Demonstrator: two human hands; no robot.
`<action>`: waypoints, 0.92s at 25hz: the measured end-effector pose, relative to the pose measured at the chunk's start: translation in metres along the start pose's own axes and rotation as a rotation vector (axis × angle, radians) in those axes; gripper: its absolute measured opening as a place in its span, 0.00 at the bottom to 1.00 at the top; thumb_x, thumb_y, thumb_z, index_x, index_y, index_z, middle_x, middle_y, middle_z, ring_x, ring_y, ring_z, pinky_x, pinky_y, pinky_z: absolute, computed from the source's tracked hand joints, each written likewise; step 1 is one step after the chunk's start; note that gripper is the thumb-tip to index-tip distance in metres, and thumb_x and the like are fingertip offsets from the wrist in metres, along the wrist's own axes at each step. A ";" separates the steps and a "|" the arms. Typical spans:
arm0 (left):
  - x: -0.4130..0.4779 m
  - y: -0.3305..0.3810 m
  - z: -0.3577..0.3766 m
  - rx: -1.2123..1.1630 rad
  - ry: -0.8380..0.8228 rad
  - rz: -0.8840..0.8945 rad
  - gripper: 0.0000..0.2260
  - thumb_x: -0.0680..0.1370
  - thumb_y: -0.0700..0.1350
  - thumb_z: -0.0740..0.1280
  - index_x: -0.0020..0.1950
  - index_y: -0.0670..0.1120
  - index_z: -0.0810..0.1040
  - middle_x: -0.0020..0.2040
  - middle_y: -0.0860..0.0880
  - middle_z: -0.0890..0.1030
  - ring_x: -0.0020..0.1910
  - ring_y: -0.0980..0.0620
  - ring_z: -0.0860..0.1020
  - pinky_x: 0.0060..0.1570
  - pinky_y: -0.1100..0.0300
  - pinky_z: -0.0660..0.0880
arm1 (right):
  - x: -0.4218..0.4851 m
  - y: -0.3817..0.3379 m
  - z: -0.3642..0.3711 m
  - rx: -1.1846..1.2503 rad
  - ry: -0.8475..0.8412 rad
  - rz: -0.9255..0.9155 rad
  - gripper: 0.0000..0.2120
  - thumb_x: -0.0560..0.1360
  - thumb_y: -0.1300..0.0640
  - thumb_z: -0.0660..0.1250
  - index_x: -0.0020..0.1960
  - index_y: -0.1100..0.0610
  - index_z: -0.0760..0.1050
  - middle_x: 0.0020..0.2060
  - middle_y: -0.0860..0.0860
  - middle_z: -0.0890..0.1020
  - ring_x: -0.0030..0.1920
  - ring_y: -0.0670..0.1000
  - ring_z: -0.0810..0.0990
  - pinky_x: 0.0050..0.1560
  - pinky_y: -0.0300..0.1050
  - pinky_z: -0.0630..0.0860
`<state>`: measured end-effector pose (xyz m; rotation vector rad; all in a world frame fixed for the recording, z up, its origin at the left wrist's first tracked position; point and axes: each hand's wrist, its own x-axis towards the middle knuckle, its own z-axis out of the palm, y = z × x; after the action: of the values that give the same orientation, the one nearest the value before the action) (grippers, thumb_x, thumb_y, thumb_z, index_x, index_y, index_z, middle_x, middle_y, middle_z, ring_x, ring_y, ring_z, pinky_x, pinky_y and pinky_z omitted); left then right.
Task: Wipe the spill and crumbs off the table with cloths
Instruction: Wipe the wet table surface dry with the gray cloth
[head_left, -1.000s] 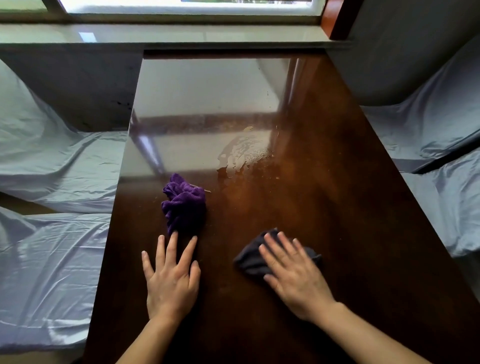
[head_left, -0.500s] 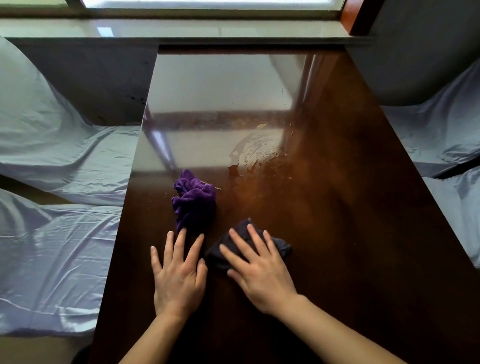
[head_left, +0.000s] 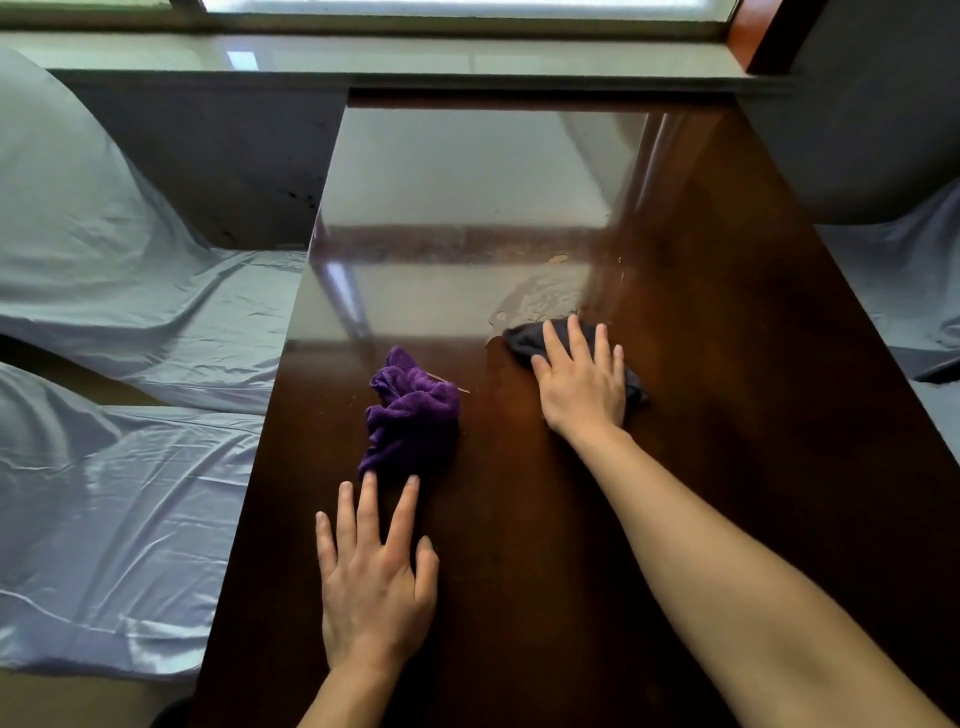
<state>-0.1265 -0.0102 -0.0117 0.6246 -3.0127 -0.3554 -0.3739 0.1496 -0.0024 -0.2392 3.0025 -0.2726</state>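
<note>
A dark glossy wooden table (head_left: 727, 415) runs away from me toward a window. My right hand (head_left: 582, 379) presses flat on a dark grey cloth (head_left: 524, 338) at the near edge of a wet spill (head_left: 540, 301). A few pale crumbs (head_left: 558, 258) lie just beyond the spill. A crumpled purple cloth (head_left: 410, 415) lies left of centre. My left hand (head_left: 374, 577) rests flat on the table, fingers spread, its fingertips touching the purple cloth's near edge without holding it.
Seats draped in pale blue sheets (head_left: 104, 467) flank the table on the left and on the right (head_left: 904, 291). A window sill (head_left: 415, 57) runs across the far end. A thin stick-like bit (head_left: 460, 387) lies beside the purple cloth.
My right hand has slid the grey cloth forward and to the right, up to the spill's near edge. My left hand has stayed put by the purple cloth.
</note>
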 end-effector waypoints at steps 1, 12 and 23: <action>0.000 -0.001 0.001 -0.001 0.004 0.005 0.29 0.74 0.56 0.55 0.77 0.57 0.60 0.77 0.42 0.63 0.78 0.42 0.54 0.74 0.39 0.52 | 0.015 -0.009 0.000 0.011 0.008 0.001 0.26 0.82 0.38 0.45 0.79 0.42 0.53 0.80 0.47 0.53 0.80 0.59 0.46 0.78 0.59 0.45; 0.001 -0.005 0.006 0.009 0.023 0.038 0.28 0.73 0.55 0.57 0.75 0.56 0.64 0.76 0.41 0.64 0.77 0.41 0.56 0.74 0.39 0.52 | 0.036 -0.069 0.004 -0.054 -0.113 -0.790 0.22 0.82 0.40 0.50 0.76 0.35 0.57 0.78 0.38 0.58 0.80 0.51 0.49 0.78 0.58 0.46; 0.001 -0.009 0.014 0.062 0.032 0.058 0.23 0.73 0.56 0.58 0.65 0.48 0.75 0.74 0.39 0.67 0.77 0.40 0.57 0.73 0.37 0.53 | -0.130 0.077 0.006 0.164 -0.052 -1.010 0.13 0.82 0.52 0.62 0.65 0.47 0.77 0.72 0.42 0.71 0.77 0.51 0.62 0.73 0.60 0.63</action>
<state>-0.1250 -0.0158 -0.0271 0.5401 -3.0141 -0.2477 -0.2575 0.2455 -0.0092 -1.6728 2.5064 -0.5593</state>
